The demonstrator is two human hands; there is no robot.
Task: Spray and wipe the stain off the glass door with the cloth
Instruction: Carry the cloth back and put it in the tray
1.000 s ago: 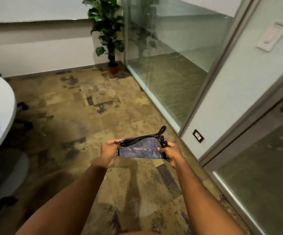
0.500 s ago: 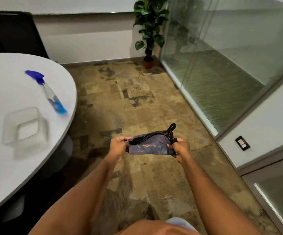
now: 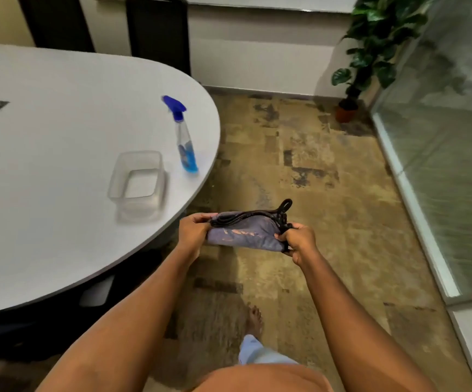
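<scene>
A round white table (image 3: 59,165) fills the left of the room, standing on worn patterned carpet (image 3: 314,171), with dark chairs (image 3: 158,32) against the far wall and a potted plant (image 3: 370,52) in the corner. Glass panels (image 3: 449,137) run along the right. On the table near its right edge stand a spray bottle (image 3: 185,142) and, just beside it, a clear plastic tub (image 3: 137,182). The folded cloth (image 3: 247,232) is stretched between both hands over the carpet, just off the table's edge: the left hand (image 3: 192,232) pinches its left end, the right hand (image 3: 300,241) grips its right end. Open carpet lies between table and glass.
</scene>
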